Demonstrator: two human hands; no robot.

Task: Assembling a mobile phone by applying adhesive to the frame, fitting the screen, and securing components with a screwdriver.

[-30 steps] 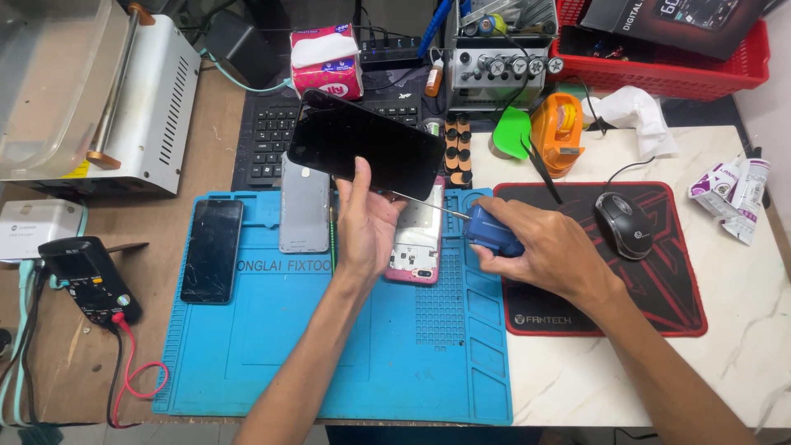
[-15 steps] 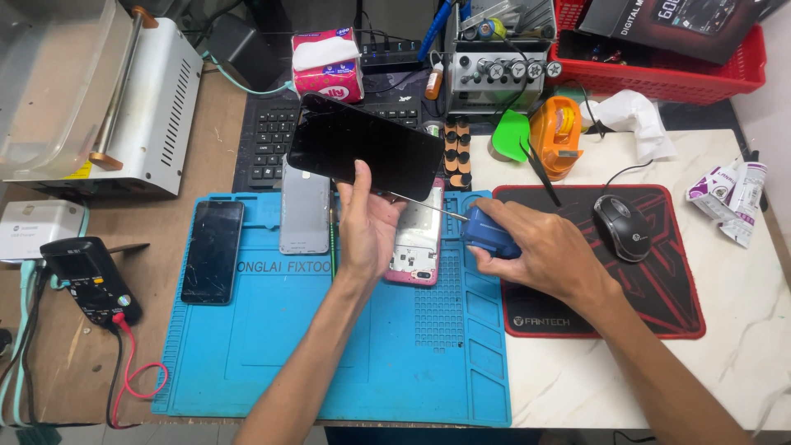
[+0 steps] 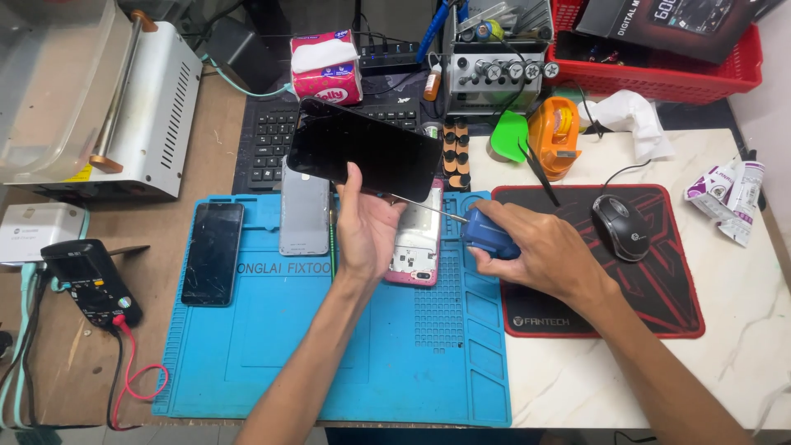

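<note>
My left hand (image 3: 368, 221) holds a black phone (image 3: 364, 150) tilted up above the blue repair mat (image 3: 329, 346), screen side toward the camera. My right hand (image 3: 540, 251) grips a blue-handled screwdriver (image 3: 486, 231); its thin shaft points left to the phone's lower edge by my left palm. Under my hands a pink phone frame (image 3: 417, 241) lies open on the mat. A grey phone back (image 3: 305, 216) and a cracked black phone (image 3: 212, 252) lie further left on the mat.
A black mouse (image 3: 620, 227) sits on a red-and-black mouse pad (image 3: 659, 272). A keyboard (image 3: 272, 144), tissue box (image 3: 325, 66), orange tape dispenser (image 3: 554, 136), red basket (image 3: 659, 62), multimeter (image 3: 91, 280) and a white machine (image 3: 99, 99) ring the mat.
</note>
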